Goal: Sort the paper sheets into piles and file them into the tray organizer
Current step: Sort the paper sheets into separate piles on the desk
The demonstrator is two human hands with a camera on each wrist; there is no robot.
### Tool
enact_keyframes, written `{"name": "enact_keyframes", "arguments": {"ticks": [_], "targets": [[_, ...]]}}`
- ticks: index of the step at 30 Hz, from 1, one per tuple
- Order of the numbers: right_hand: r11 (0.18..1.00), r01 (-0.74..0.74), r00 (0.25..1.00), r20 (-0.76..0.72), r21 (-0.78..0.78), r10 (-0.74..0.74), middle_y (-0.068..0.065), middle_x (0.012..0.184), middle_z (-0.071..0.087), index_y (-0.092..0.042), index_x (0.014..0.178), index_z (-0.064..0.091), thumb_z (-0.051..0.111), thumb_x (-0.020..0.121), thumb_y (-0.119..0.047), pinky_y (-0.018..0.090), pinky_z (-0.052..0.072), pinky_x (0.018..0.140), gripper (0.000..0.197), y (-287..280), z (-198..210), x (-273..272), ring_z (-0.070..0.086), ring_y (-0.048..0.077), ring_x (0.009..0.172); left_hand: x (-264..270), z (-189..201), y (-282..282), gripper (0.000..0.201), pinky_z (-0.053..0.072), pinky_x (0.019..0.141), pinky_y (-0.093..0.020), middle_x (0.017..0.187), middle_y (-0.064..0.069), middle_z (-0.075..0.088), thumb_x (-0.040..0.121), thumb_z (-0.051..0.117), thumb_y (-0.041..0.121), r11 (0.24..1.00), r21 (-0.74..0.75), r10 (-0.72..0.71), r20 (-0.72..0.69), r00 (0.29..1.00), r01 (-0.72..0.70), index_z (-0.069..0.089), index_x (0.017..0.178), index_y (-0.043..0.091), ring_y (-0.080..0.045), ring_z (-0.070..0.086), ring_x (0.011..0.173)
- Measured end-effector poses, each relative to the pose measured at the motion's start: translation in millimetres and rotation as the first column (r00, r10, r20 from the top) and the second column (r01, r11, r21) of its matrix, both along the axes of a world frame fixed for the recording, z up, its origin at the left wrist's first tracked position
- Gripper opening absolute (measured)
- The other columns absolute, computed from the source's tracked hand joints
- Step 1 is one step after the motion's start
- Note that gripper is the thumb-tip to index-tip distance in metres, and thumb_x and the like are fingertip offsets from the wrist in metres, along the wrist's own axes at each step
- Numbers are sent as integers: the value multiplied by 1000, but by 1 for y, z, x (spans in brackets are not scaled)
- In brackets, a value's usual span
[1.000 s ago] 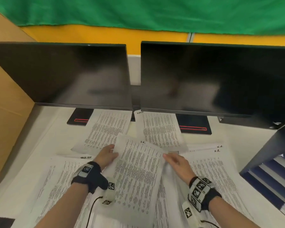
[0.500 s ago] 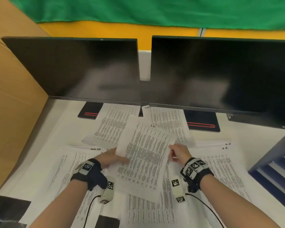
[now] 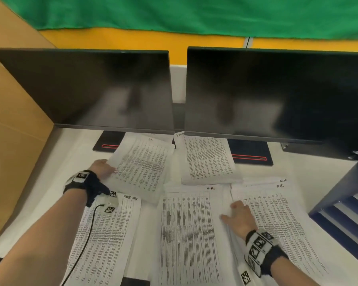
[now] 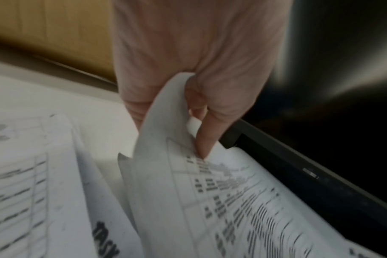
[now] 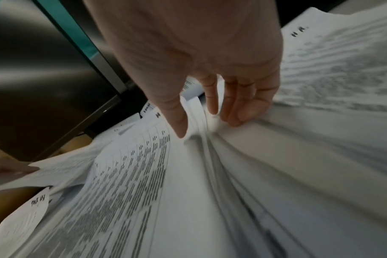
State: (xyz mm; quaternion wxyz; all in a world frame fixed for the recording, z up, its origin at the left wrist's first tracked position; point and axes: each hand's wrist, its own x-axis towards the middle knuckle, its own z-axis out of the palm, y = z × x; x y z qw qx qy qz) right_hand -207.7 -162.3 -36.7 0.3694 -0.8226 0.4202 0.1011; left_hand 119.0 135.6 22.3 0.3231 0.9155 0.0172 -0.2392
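Both hands are down among the papers. The left hand (image 3: 101,169) pinches the near-left edge of a printed sheet (image 3: 142,167), thumb on top and fingers curled beneath, so the sheet bows upward as the left wrist view shows (image 4: 188,183). The right hand (image 3: 237,218) lies with fingers fairly straight and spread on the seam between two paper piles, its fingertips (image 5: 234,120) touching the edge of a thick stack; it grips nothing.

A white desk (image 3: 56,172) carries everything, closed on the left by a tan board wall (image 3: 15,124). Behind it a yellow wall (image 3: 112,41) runs under a hanging green cloth (image 3: 194,13). Two dark monitors stand side by side, the left monitor (image 3: 91,89) and the right monitor (image 3: 277,93), each on a black base with a red stripe.

Printed paper covers most of the desk: a left pile (image 3: 105,240) with handwriting at its top, a middle pile (image 3: 190,234), a right pile (image 3: 277,223), and a far pile (image 3: 209,159) partly under the right monitor. The held sheet lies over another far pile below the left monitor. The dark blue tray organizer (image 3: 343,209) stands at the right edge, just beside the right pile; its slots show pale contents I cannot make out.
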Motion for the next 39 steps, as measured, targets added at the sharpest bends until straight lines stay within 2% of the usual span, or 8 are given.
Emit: {"name": "enact_keyframes", "arguments": {"ticks": [2, 8, 14, 17, 22, 26, 33, 39], "targets": [[1000, 3, 1000, -29, 4, -3, 6, 120, 46, -15, 122, 44, 65, 82, -37, 29, 46, 85, 50, 5, -3, -6, 51, 18, 99, 8, -5, -3, 18, 47, 61, -32, 91, -15, 65, 85, 56, 8, 996, -24, 82, 66, 994, -81, 64, 101, 2, -26, 59, 69], [996, -59, 985, -165, -63, 48, 11, 133, 43, -11, 135, 33, 60, 74, -59, 40, 48, 97, 83, 21, -8, -2, 51, 25, 117, 34, -23, -9, 41, 47, 97, -49, 125, -22, 57, 87, 51, 8, 977, 36, 200, 204, 958, -211, 49, 127, 7, -42, 56, 110], [1000, -17, 973, -230, -15, 13, 18, 149, 26, -4, 145, 18, 67, 76, -50, 41, 37, 110, 96, 22, -8, 10, 34, 31, 135, -9, -17, -29, 50, 39, 98, -53, 135, -19, 44, 89, 55, 30, 922, 387, -170, 465, 869, -27, 39, 133, 11, -38, 44, 120], [998, 46, 982, -183, 43, -37, 13, 130, 49, -4, 131, 40, 70, 75, -45, 37, 50, 94, 75, 19, -7, 10, 54, 26, 115, -58, -26, -49, 36, 42, 97, -44, 129, -12, 48, 90, 52, 22, 933, 251, -356, 535, 766, 259, 49, 125, 16, -27, 48, 114], [996, 83, 994, -76, 15, -82, 0, 87, 55, -13, 94, 52, 68, 80, -31, 26, 48, 69, 28, 22, -3, 5, 55, 14, 76, -126, -60, -82, 40, 42, 104, -35, 135, -2, 44, 91, 48, 14, 731, 222, -672, 398, 625, 645, 47, 130, 21, -18, 43, 122], [996, 78, 997, -11, -38, -79, -4, 69, 50, -19, 68, 44, 68, 81, -26, 19, 39, 55, 28, 23, 1, -3, 47, 8, 59, -131, -76, -97, 52, 43, 100, -38, 138, -6, 40, 88, 48, 13, 669, 330, -741, 363, 565, 666, 35, 138, 20, -23, 41, 122], [984, -127, 991, -50, -124, 121, -7, 63, 43, -22, 61, 36, 50, 94, -25, 21, 44, 56, 36, 21, 6, -13, 43, 8, 55, -123, -79, -103, 42, 44, 83, -31, 116, -5, 48, 82, 55, 16, 658, 401, -753, 389, 532, 638, 45, 123, 18, -19, 49, 99], [994, -3, 1000, -1, -108, 3, -4, 71, 45, -25, 61, 34, 44, 94, -11, 23, 35, 58, 37, -20, 30, -33, 45, 15, 69, -121, -80, -101, 42, 45, 86, -36, 116, -5, 47, 80, 54, 15, 641, 415, -767, 325, 553, 645, 47, 121, 19, -22, 48, 103]]}}
